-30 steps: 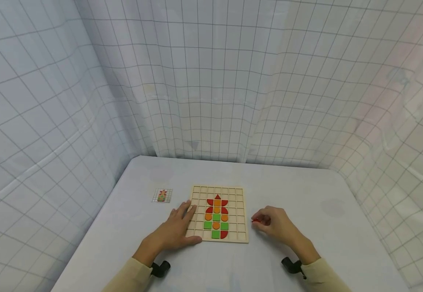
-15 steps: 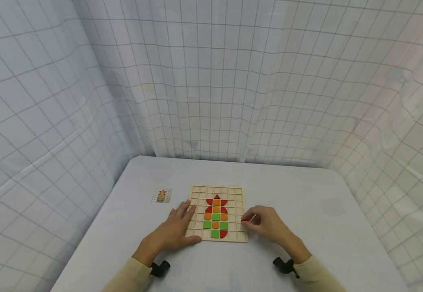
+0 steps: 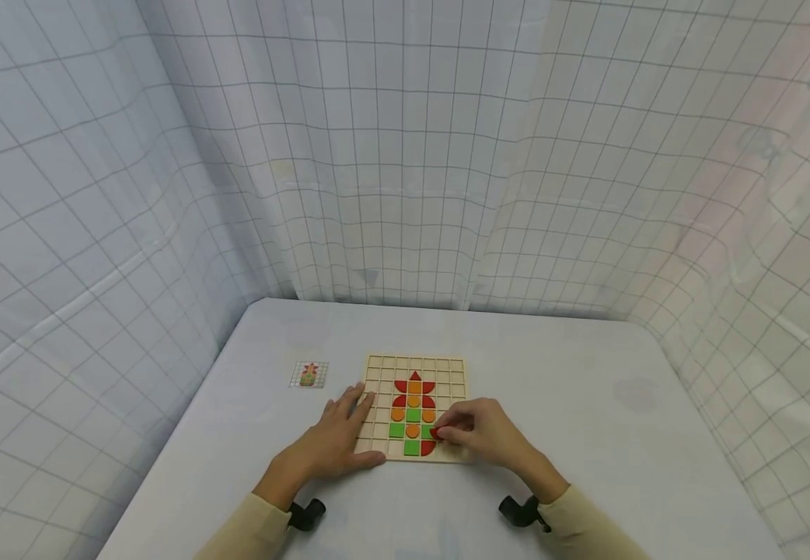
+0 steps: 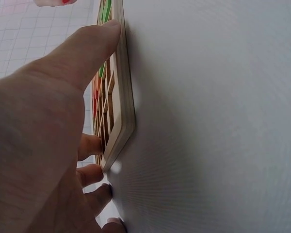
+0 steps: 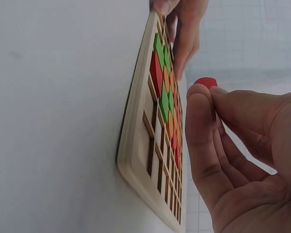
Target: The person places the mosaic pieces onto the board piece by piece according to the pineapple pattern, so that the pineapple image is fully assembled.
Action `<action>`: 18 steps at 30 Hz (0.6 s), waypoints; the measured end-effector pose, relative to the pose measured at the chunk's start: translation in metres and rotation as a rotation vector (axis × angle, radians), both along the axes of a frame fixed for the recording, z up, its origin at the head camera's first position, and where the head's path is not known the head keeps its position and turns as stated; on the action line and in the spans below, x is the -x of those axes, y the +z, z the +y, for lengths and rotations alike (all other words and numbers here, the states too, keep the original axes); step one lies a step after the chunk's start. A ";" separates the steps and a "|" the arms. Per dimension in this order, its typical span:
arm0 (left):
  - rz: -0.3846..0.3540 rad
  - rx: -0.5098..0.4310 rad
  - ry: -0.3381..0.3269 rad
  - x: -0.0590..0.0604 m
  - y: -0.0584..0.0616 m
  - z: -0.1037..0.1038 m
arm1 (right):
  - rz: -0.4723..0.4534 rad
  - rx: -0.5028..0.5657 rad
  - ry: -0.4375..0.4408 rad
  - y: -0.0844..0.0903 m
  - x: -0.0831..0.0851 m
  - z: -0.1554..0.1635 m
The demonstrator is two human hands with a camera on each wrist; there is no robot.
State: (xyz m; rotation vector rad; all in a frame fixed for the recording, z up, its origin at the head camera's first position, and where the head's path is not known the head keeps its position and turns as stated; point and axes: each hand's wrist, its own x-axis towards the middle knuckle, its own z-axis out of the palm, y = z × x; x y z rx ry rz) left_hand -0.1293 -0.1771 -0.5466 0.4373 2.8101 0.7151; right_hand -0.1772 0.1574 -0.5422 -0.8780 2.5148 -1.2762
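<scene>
Right hand [image 3: 483, 432] over lower right part of wooden grid board [image 3: 455, 372], thumb and fingers pinched together on a small red piece [image 3: 437, 432]. Piece held just above the board, beside the green and red shapes in the bottom rows; touching the board or not, cannot tell. In right wrist view, red piece [image 5: 205, 82] poking out past thumb tip, hand [image 5: 242, 145] curled round it, board [image 5: 153, 150] seen edge-on just beside.

Left hand [image 3: 335, 445] flat on surface [image 3: 587, 482], fingers straight and spread, fingertips resting on left edge of board, thumb along its near left corner. Left wrist view: thumb pressed against board edge [image 4: 121, 97], other fingertips [image 4: 89, 145] touching the rim lower down, nothing gripped.

Board carrying a pattern of shapes [image 3: 413, 416] down the middle columns: red on top, orange and red below, green squares and a red quarter at bottom. Small pattern card [image 3: 308, 375] lying on surface left of board, well apart from left hand. Cream sleeves on both arms, dark wrist straps. Gridded white curtain [image 3: 405, 155] all round.
</scene>
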 end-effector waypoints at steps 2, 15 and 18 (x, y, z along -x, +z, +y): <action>0.000 -0.004 0.002 0.000 0.000 0.000 | -0.005 -0.005 -0.008 0.000 -0.001 -0.006; -0.003 0.009 -0.009 0.001 0.006 0.001 | -0.034 -0.003 -0.036 -0.003 -0.006 -0.039; -0.004 0.014 -0.013 0.001 0.005 0.001 | -0.023 -0.005 -0.030 -0.003 -0.008 -0.045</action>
